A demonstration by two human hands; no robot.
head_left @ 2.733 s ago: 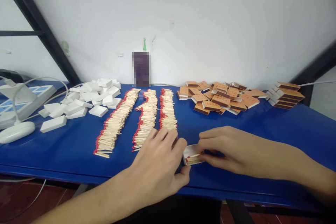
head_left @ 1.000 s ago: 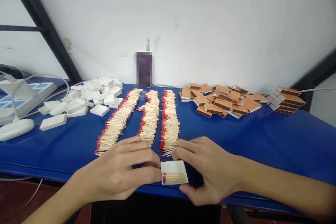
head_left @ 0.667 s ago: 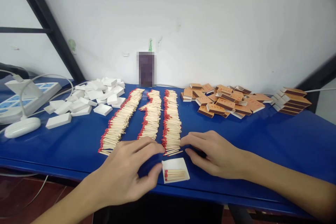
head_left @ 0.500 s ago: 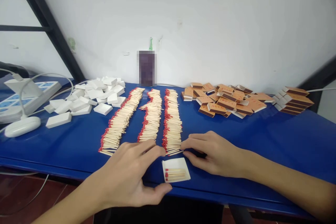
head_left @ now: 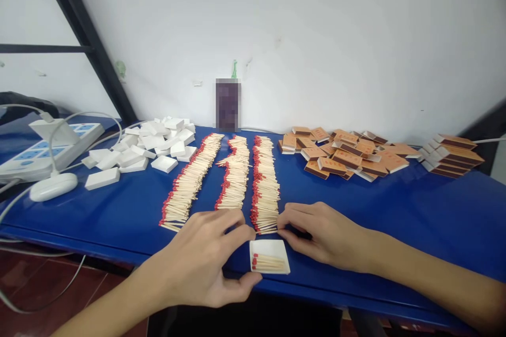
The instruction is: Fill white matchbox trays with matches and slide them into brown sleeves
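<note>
Framing the white tray [head_left: 271, 248] at left, the left hand [head_left: 207, 258] has its grip apart. The right hand [head_left: 322, 231] touches the right match row [head_left: 265, 187] — whether clamped, I cannot tell.

White rectangular cardboard tray [head_left: 271, 247] holds red-tipped wooden matches [head_left: 271, 263] along its near side. Left hand [head_left: 207, 253]: thumb and forefinger at the tray's left corners, grip unclear. Right hand [head_left: 322, 231], right of the tray: fingertips at stick ends of a long row of red-tipped wooden matchsticks [head_left: 265, 192] beyond the tray.
</note>
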